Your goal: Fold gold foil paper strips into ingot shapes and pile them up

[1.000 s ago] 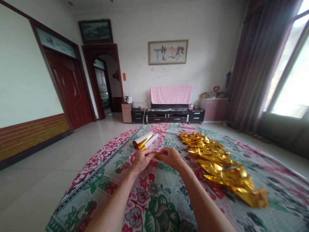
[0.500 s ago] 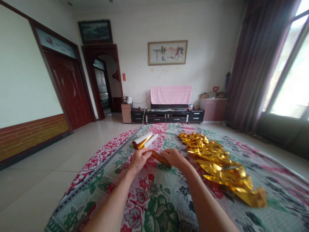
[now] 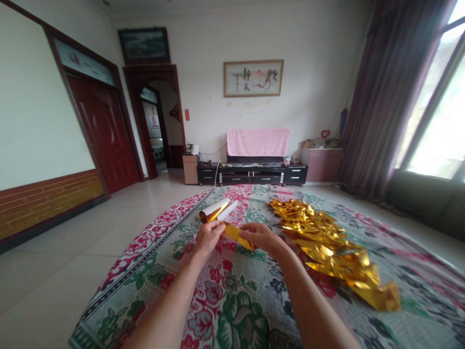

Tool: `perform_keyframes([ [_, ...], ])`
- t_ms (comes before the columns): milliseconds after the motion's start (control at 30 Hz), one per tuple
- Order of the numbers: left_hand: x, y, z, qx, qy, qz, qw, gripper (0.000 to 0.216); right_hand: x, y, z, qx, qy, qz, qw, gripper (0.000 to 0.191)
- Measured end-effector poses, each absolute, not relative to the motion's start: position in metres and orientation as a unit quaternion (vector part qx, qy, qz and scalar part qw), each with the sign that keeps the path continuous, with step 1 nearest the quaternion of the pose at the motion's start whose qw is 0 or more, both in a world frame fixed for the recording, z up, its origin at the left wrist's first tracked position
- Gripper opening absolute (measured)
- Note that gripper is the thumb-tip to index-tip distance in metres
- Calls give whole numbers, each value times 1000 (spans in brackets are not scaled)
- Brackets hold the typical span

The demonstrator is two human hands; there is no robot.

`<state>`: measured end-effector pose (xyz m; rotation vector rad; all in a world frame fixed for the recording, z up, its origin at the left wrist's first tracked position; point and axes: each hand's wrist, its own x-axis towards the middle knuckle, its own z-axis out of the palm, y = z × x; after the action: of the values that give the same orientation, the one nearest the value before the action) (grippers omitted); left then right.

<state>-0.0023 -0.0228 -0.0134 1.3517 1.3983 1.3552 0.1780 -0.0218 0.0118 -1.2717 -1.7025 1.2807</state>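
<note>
One gold foil strip, lower centre of frame; left hand and right hand, each grip pinching it.

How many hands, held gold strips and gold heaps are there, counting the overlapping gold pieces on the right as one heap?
Hands: 2 (left hand, right hand)
Held gold strip: 1
Gold heap: 1
Total: 4
</note>
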Motion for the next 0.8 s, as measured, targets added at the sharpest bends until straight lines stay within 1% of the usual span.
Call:
perform_keyframes([
  [100,-2,-21,-15,570,602,479,287,31,179,-21,11,-551,-659,409,308,28],
  [233,4,-27,-13,669,630,382,97,38,181,-21,10,-613,-711,208,276,30],
  [300,8,-31,-12,707,627,326,36,38,182,-21,7,-624,-725,138,259,30],
  [333,10,-33,-11,721,623,303,16,37,182,-21,6,-627,-726,122,255,29],
  [433,13,-37,-11,752,614,240,-26,29,180,-22,0,-632,-727,104,248,26],
  [567,13,-41,-11,762,618,181,-60,30,178,-25,-4,-627,-736,54,252,22],
  [800,19,-46,-10,744,636,197,-58,27,172,-36,-13,-635,-733,36,241,24],
])
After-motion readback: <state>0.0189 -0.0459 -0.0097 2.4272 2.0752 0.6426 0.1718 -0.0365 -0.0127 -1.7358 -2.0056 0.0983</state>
